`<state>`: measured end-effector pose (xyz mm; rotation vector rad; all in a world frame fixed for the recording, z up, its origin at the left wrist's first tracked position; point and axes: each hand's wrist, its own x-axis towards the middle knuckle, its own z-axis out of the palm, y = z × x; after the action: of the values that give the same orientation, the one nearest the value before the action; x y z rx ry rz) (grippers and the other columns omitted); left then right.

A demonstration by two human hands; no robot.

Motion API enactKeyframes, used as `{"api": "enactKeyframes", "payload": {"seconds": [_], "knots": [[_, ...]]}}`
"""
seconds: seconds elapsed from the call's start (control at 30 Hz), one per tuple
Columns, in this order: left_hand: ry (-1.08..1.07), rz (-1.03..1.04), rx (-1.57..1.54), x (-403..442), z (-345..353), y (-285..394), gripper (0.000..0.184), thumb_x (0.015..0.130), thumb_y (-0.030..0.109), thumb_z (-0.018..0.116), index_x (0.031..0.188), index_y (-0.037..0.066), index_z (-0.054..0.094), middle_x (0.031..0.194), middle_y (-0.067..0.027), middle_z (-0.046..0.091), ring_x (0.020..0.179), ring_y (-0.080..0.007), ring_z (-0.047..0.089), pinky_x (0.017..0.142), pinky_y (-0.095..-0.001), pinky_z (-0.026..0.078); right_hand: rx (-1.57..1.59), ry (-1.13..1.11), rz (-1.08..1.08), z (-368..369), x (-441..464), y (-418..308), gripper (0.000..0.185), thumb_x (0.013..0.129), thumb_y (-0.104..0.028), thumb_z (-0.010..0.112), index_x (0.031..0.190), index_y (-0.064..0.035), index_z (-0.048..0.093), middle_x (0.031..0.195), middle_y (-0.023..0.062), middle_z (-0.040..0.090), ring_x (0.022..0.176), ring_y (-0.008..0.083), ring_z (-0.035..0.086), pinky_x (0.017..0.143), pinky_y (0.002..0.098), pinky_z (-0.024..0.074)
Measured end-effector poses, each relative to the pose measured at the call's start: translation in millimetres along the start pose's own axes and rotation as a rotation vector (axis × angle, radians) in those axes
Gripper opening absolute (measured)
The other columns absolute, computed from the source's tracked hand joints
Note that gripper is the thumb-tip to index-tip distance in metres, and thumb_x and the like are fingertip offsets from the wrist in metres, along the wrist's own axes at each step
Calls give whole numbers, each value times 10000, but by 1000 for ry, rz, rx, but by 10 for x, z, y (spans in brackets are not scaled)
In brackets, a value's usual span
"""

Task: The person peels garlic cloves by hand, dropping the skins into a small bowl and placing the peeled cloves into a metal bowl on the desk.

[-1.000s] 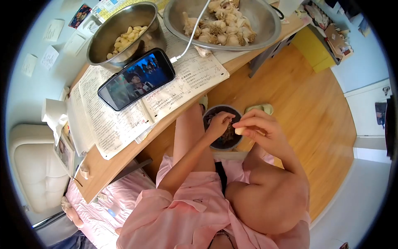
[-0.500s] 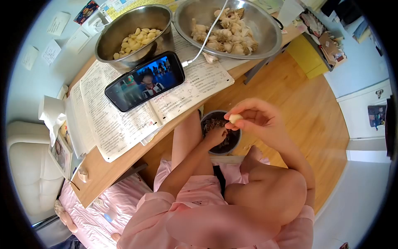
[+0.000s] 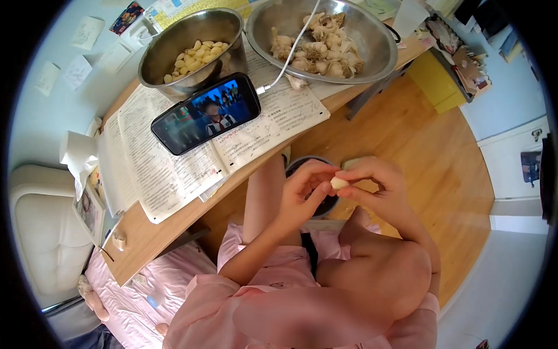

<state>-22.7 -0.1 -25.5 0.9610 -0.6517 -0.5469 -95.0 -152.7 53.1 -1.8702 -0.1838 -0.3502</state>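
Note:
A pale peeled garlic clove is pinched between the thumb and fingers of my right hand. My left hand meets it from the other side, its curled fingertips at the upper end of the clove and its thumb close by. Below both hands stands a dark bin, mostly covered by them; its contents barely show. On the desk, a deep steel pot holds peeled cloves. Beside it, a wide steel basin contains unpeeled garlic bulbs.
A phone playing a video leans against the pot, its white cable crossing the basin. Printed papers cover much of the desk. A yellow box stands at the right, and a padded chair at the left.
My left hand has risen out of the bin and come up to the clove. My right hand has shifted slightly right and down, keeping the clove.

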Motion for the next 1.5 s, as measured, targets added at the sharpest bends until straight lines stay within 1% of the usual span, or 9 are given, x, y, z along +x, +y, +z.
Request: {"api": "enactKeyframes", "payload": {"seconds": [0.1,0.2,0.4,0.5,0.6,0.7,1.0,1.3,1.5], "knots": [[2,170,-68,84,106,265,253,855,21,574,1098,-44,542,999,-103,531,883,-153,568,764,-255,473,-154,37,-135,-2,-12,-34,262,698,-6,740,944,-13,650,820,81,645,730,145,621,617,246,484],[-10,190,-43,62,164,283,207,838,-6,590,1039,-50,578,994,-107,527,894,-164,562,761,-262,475,-162,98,-238,7,-23,-35,280,675,-20,756,935,-19,652,800,76,640,684,157,608,583,250,466],[31,106,-98,33,166,203,138,827,-39,589,962,-59,612,949,-118,559,854,-169,568,714,-260,485,-182,121,-321,6,-67,-4,308,650,-65,769,935,-31,658,755,55,617,671,172,592,580,253,458],[62,17,-166,35,212,287,119,831,-44,581,943,-61,617,936,-126,572,811,-166,577,699,-258,485,-252,107,-193,13,-69,-97,344,654,-89,761,981,-48,661,744,39,582,663,164,563,579,256,450],[48,-25,-97,47,198,354,107,826,-45,585,925,-64,621,932,-123,578,785,-161,581,700,-256,483,-440,14,-334,-38,-50,-73,378,662,-105,747,1028,-69,659,763,31,557,659,162,541,573,254,443],[47,-28,-39,44,194,367,92,819,-51,590,901,-67,627,903,-113,592,792,-153,577,694,-245,475,-424,29,-334,-33,-75,-67,375,668,-102,739,1034,-81,662,805,37,566,661,158,548,569,248,440],[51,-69,-9,48,201,377,94,819,-28,608,901,-67,633,869,-113,607,812,-146,573,696,-235,463,-435,129,-470,-50,-114,-71,307,634,-72,770,924,-40,676,802,45,590,666,149,570,542,250,454],[4,-17,-121,69,225,354,143,839,-30,586,975,-72,596,958,-119,575,871,-165,581,759,-262,498,-351,212,-393,-13,-93,2,279,626,-59,775,870,-27,642,822,75,595,698,184,589,563,257,476],[101,-152,-174,66,213,391,156,807,-43,619,961,-61,602,948,-104,592,870,-159,589,772,-256,496,-385,192,-320,-14,-53,-37,248,642,-50,764,859,-38,645,813,72,590,706,183,583,577,259,463]]}}
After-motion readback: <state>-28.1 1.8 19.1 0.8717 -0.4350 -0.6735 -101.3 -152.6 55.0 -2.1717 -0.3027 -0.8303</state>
